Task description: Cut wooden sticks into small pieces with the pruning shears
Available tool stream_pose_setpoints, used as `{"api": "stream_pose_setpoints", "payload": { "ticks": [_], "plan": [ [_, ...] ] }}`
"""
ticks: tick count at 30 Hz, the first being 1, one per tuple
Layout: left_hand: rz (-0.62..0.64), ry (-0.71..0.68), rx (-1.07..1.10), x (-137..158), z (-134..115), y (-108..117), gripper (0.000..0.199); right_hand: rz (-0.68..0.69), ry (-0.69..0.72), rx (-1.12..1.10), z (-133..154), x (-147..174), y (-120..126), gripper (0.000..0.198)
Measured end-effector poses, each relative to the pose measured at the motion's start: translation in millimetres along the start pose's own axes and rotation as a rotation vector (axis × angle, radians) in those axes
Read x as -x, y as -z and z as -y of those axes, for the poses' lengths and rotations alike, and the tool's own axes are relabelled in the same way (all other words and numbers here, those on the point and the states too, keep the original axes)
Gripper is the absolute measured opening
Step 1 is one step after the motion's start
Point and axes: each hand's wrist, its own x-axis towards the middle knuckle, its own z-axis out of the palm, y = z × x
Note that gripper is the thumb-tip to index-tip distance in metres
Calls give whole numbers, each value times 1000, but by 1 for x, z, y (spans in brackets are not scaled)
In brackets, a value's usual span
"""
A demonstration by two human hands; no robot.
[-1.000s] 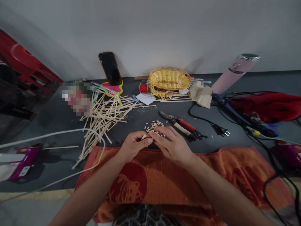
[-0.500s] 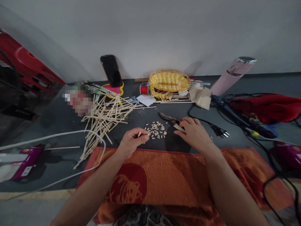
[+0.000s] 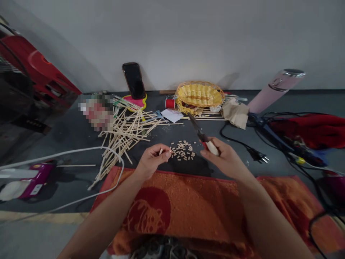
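Between thumb and fingers, my left hand [image 3: 154, 158] pinches a short pale wooden stick [image 3: 161, 151], most of it hidden by the fingers. My right hand [image 3: 225, 156] is closed round the handles of pruning shears [image 3: 201, 133], whose dark blades point up and away to the left. One handle shows red, the other is pale, as if wrapped. Small cut pieces of stick [image 3: 183, 149] lie scattered on the dark tabletop between my hands. Further left is a loose heap of long thin wooden sticks [image 3: 126, 133].
At the back stand a yellow woven basket [image 3: 201, 94], a red thread spool [image 3: 170, 103], a leaning phone [image 3: 134, 81] and a pink flask [image 3: 277, 90]. A black plug [image 3: 257, 155] and cables lie right. An orange towel [image 3: 199, 205] covers the front edge. A white cable [image 3: 81, 149] crosses the left.
My right hand has lifted the shears off the tabletop and turned their blades upward. My left hand stays by the cut pieces with its stick. The view has shifted slightly.
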Motion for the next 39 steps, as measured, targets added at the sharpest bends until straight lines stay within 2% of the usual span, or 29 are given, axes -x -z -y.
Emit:
{"api": "stream_pose_setpoints", "payload": {
  "ticks": [4, 9, 16, 22, 31, 39],
  "plan": [
    [-14, -22, 35, -3, -2, 6, 22, -18, 230, 121, 6, 3, -16, 12],
    [-38, -70, 95, -6, -1, 12, 21, 47, 382, 478, 8, 6, -24, 29],
    [-125, -162, 20, -10, 4, 14, 19, -8, 399, 686, 15, 9, -25, 36],
    [-129, -177, -18, -9, 4, 16, 17, -78, 421, 800, 16, 11, -27, 36],
    [-132, -181, -40, -9, 3, 16, 16, -128, 471, 802, 12, 8, -29, 32],
    [-159, -184, -59, -8, 2, 14, 14, -83, 461, 827, 14, 8, -26, 28]
  ]
}}
